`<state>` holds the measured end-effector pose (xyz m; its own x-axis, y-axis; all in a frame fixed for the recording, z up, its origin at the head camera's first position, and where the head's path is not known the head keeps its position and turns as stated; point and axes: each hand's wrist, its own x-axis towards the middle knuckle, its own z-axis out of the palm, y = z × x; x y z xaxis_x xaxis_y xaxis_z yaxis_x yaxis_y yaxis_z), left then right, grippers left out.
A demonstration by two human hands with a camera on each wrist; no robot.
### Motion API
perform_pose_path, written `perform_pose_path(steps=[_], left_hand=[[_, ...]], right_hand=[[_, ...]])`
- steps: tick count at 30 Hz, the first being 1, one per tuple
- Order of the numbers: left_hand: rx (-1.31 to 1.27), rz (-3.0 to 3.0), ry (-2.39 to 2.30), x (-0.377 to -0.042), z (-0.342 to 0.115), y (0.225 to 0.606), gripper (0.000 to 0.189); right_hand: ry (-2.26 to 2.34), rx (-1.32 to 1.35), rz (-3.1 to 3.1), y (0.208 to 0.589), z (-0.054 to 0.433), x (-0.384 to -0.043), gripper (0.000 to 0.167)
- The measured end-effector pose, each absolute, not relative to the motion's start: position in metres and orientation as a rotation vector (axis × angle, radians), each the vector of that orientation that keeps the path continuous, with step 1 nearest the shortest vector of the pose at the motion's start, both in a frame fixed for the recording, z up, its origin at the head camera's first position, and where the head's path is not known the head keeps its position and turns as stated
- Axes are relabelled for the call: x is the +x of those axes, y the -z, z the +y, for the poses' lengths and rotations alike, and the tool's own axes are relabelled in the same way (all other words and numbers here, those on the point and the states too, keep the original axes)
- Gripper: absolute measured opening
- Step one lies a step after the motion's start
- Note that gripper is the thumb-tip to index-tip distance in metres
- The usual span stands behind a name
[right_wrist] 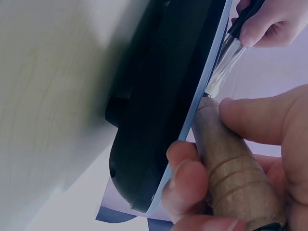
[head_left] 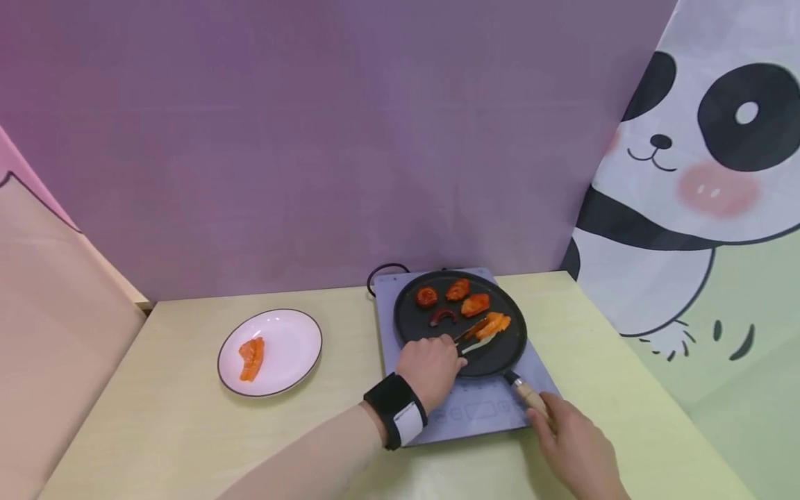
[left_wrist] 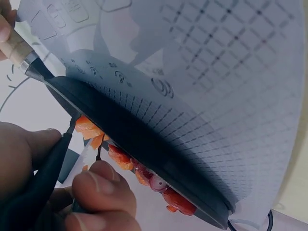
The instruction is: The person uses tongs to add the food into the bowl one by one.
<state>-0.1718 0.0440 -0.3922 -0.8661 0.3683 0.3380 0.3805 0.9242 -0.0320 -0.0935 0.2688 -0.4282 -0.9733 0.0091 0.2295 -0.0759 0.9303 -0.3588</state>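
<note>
My left hand (head_left: 431,368) holds metal tongs (head_left: 480,344) with black handles (left_wrist: 48,175) above a flat black pan (head_left: 414,326). The tongs' tips are at an orange food piece (head_left: 498,322) on the pan's right side; whether they pinch it is hard to tell. My right hand (head_left: 578,444) grips the pan's wooden handle (right_wrist: 231,168), fingers and thumb wrapped round it. Also in the pan lie a round red piece (head_left: 427,297), two orange-red pieces (head_left: 475,305) and a dark red curved piece (head_left: 443,317).
Beneath the pan is a grey induction cooktop (head_left: 481,420) with a black cord (head_left: 370,281) behind it. To the left, a white dark-rimmed plate (head_left: 290,340) bears an orange food piece (head_left: 252,360). A purple backdrop (head_left: 300,153) rises behind the light wooden table (head_left: 181,430).
</note>
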Motion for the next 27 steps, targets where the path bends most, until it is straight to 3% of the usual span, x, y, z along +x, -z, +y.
perform_pose_path(steps=[17,27], left_hand=[[-0.562,-2.865,0.294,-0.171,0.035,0.397,0.060],[-0.618,-2.839,0.485,-0.157,0.016,0.393,0.056]], right_hand=[[-0.542,0.051,-2.870,0.428,0.269,-0.094,0.026],[-0.540,0.029,-2.908,0.426,0.268,-0.094,0.030]])
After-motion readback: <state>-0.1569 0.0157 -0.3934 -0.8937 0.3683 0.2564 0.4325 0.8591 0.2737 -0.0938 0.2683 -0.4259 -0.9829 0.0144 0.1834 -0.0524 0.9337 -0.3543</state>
